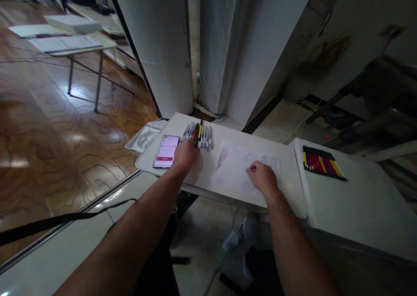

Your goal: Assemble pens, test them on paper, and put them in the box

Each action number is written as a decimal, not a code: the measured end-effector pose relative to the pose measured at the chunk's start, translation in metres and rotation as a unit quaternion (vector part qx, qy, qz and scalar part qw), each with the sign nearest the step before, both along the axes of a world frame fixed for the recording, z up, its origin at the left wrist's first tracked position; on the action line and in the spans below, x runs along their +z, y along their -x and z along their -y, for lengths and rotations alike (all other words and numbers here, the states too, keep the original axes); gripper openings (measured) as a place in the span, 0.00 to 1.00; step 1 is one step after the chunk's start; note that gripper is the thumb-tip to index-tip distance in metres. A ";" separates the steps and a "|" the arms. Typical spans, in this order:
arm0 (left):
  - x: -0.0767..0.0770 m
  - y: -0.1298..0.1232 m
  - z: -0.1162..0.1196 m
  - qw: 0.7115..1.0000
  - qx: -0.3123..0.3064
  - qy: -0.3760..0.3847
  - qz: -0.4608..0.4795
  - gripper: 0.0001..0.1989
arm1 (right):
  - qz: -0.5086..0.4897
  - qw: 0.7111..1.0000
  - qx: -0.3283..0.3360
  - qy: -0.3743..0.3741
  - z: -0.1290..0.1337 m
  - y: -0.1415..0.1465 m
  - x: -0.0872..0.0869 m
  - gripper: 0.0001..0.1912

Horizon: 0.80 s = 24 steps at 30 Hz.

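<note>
On the white table (208, 178), my left hand (187, 154) is at the near end of a row of pens (206, 137), its fingers closed around or against a dark pen (196, 136); the fingertips are partly hidden. Clear pens lie on both sides of a yellow-and-black pen (200, 131). Curled closed, my right hand (261, 174) rests over the right part of a white paper (233, 170) with scribbled marks. Whether something small is between its fingers cannot be made out. A lit phone (167, 151) lies just left of my left hand.
At the right, a second white surface (358, 204) holds a row of red, yellow and black pens (322, 163). A picture sheet (143, 137) sticks out beyond the table's left end. Cables and a power strip (231, 240) lie below. A small table (106, 41) stands back left.
</note>
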State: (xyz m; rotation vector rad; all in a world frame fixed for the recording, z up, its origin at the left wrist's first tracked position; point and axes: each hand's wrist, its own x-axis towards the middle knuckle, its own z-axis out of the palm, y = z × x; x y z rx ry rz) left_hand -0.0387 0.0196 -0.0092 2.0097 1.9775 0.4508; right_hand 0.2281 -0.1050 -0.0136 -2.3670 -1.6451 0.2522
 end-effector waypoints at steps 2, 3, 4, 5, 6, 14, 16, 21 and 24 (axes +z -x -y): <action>-0.001 -0.001 0.000 1.000 0.002 0.003 0.007 0.15 | 0.002 1.000 0.003 0.002 0.000 -0.001 -0.001 0.06; 0.000 -0.001 0.000 1.000 0.006 0.005 0.010 0.15 | 0.004 1.000 0.004 0.000 0.000 -0.001 -0.001 0.06; 0.000 -0.002 0.000 1.000 0.012 0.007 0.014 0.16 | 0.006 1.000 0.005 -0.001 0.000 -0.002 -0.002 0.07; 0.002 -0.002 0.000 1.000 0.019 0.007 0.018 0.16 | 0.006 1.000 0.007 -0.003 0.000 -0.002 -0.003 0.07; 0.004 -0.002 0.000 0.999 0.027 0.005 0.024 0.17 | 0.004 1.000 0.008 -0.004 0.000 -0.003 -0.003 0.07; 0.023 -0.003 0.017 0.987 0.047 0.001 0.157 0.18 | -0.116 0.989 -0.026 -0.086 -0.001 0.001 0.003 0.05; 0.024 -0.013 0.032 0.980 -0.005 0.021 0.195 0.18 | -0.218 0.962 -0.047 -0.155 -0.003 0.003 0.007 0.06; 0.020 -0.041 0.071 0.957 -0.163 0.082 0.227 0.13 | -0.507 0.822 -0.120 -0.230 -0.006 0.007 0.018 0.15; 0.017 -0.052 0.085 0.948 -0.199 0.097 0.228 0.11 | -0.586 0.767 -0.135 -0.222 -0.003 0.006 0.025 0.17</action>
